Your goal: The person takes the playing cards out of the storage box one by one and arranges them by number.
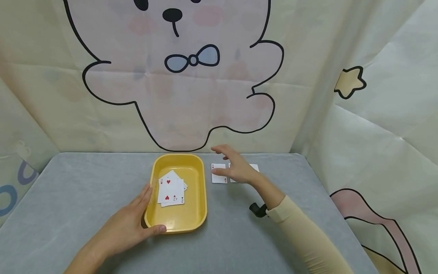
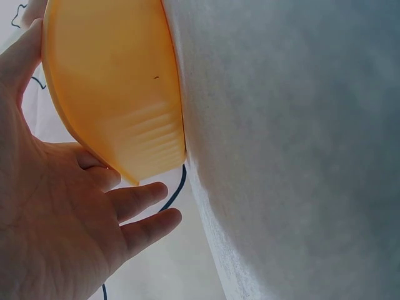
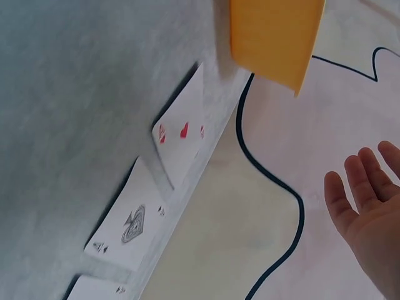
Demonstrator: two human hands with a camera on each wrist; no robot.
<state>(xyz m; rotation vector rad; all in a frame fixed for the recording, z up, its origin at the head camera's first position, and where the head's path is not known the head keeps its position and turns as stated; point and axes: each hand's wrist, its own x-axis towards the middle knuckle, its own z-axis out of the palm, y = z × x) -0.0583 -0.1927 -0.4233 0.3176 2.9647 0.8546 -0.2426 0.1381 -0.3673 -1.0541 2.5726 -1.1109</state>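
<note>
A yellow tray (image 1: 195,219) stands on the grey table. My left hand (image 1: 126,225) holds its near left corner, thumb on the near rim and fingertips along the left side; two fingers stick out free in the left wrist view. Inside the tray lies a small overlapping pile of playing cards (image 1: 172,190), a two of hearts on top. Right of the tray my right hand (image 1: 239,169) hovers with spread fingers over a row of cards. The row has a red ace (image 3: 182,128), an ace of spades (image 3: 133,222) and a third card (image 3: 94,289), partly cut off.
The grey cloth-covered table (image 1: 226,243) ends at a back curtain (image 1: 113,125) printed with a cartoon animal, just behind the cards. Another curtain (image 1: 383,160) hangs along the right side. A black strap piece (image 1: 257,210) sits at the right wrist.
</note>
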